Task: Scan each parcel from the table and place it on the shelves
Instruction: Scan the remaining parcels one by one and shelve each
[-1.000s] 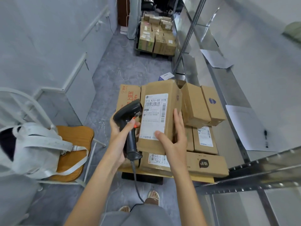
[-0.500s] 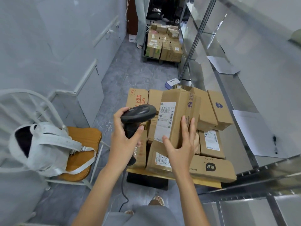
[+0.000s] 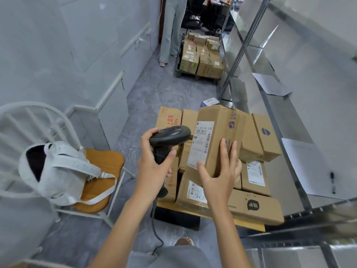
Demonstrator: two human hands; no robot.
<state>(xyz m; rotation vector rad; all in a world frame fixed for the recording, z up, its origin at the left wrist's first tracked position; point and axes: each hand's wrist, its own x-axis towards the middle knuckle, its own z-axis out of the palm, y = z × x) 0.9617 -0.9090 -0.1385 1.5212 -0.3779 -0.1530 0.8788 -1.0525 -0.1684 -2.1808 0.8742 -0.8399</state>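
Nearest to us, our left hand (image 3: 154, 169) wraps its grip around the handle of the black corded handheld barcode scanner (image 3: 170, 135), whose head points toward the white shipping label (image 3: 201, 145). Our right hand (image 3: 219, 175) holds the tall brown cardboard parcel (image 3: 216, 140) from its near lower corner, thumb on the label face and fingers spread on the taped side; the parcel is tilted, lifted just above the pile of brown cardboard boxes (image 3: 257, 207) on the low tabletop (image 3: 249, 226). To the right stands the grey metal shelf (image 3: 286, 120), and farther down the aisle a second stack of cartons (image 3: 201, 60).

We judge that the parcel can slip, because one hand carries it only at the bottom. The scan may also fail, since our thumb lies close to the lower part of the label. The cable could catch on the tabletop edge.

The tabletop is almost fully covered, the small label text is not readable, and the lower shelf levels are cut off.
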